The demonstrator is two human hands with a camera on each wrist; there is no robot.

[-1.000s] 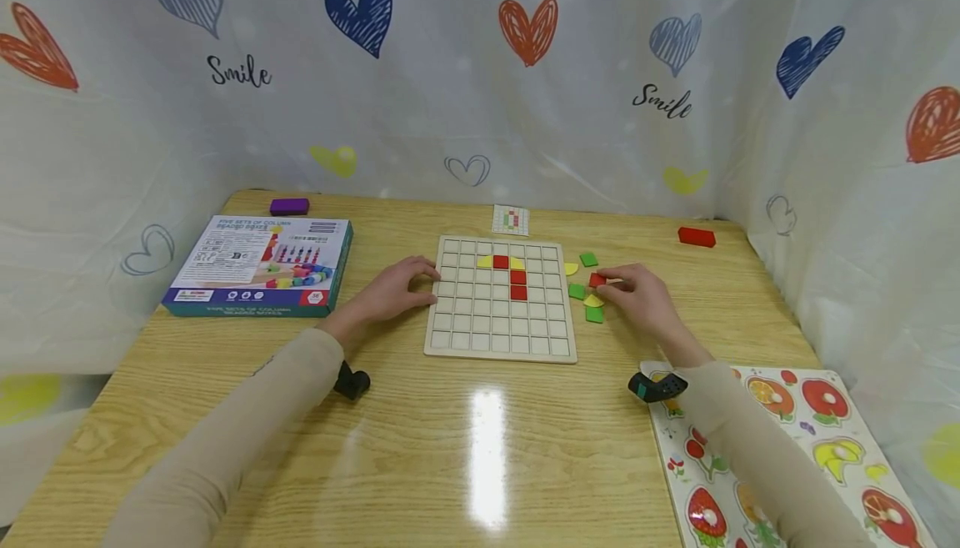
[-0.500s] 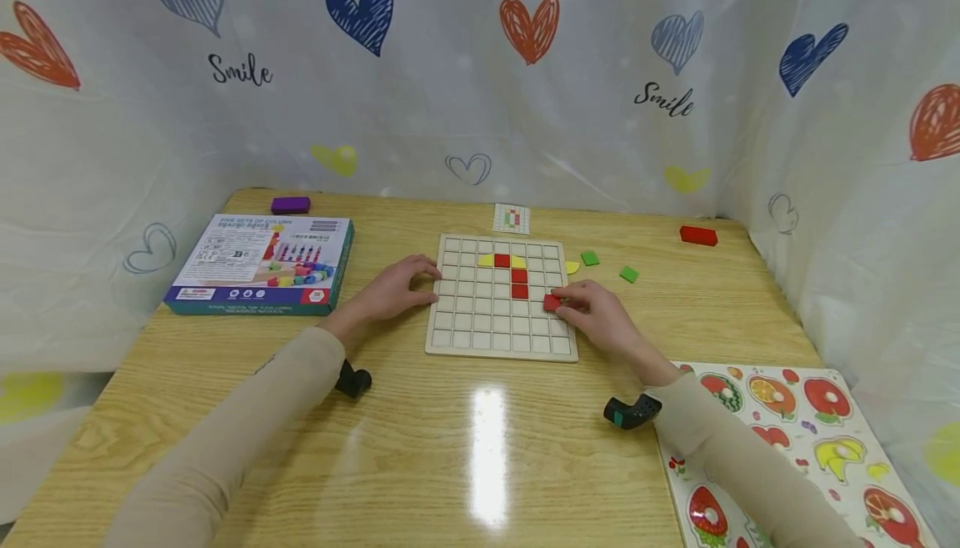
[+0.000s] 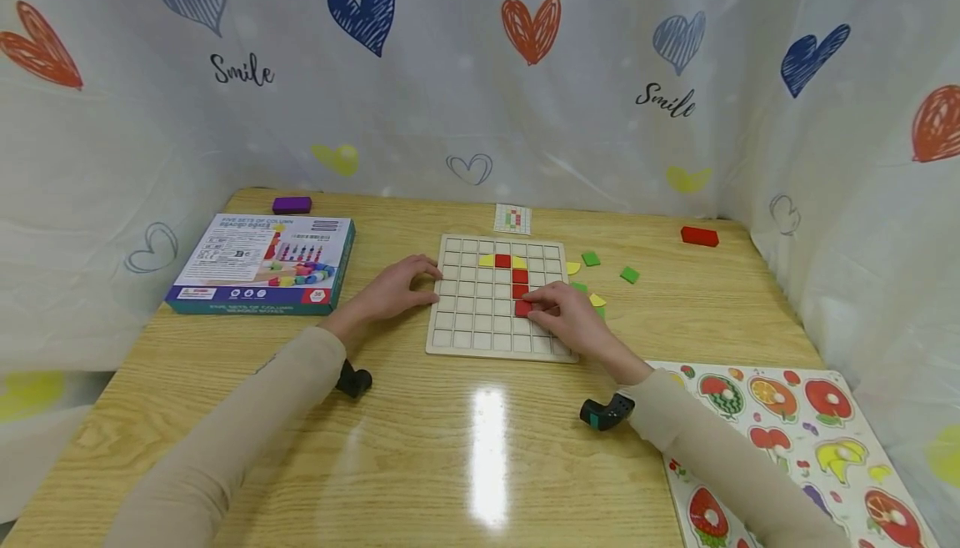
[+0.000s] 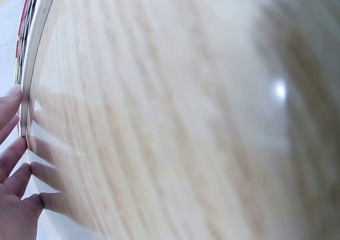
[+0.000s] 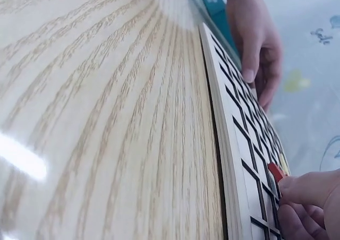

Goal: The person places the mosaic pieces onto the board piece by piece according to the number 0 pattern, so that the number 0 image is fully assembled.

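A pale wooden grid board point(image 3: 471, 339) lies mid-table. My right hand point(image 3: 573, 321) pinches a red square tile point(image 3: 522, 309) between thumb and fingers at the board, just below two red tiles in one column. In the right wrist view the red tile point(image 5: 275, 172) sits slightly tilted at the fingertips. Higher up, another red tile point(image 3: 502, 261) lies between two yellow curved pieces. My left hand point(image 3: 393, 289) rests its fingertips and thumb against the board's left edge, as the left wrist view also shows with the fingers point(image 4: 11, 157) at the rim.
Right of the board lie loose green tiles point(image 3: 630, 275) and yellow pieces point(image 3: 573, 268), some partly hidden by my right hand. A small pattern card point(image 3: 512, 218) is behind the board. A box point(image 3: 258, 264), purple block point(image 3: 292, 205), red block point(image 3: 699, 236) and fruit puzzle point(image 3: 806, 439) surround it.
My right hand has picked up a red tile from right of the board and carried it left onto the grid. One green tile has shifted rightward on the table. My left hand stays still.
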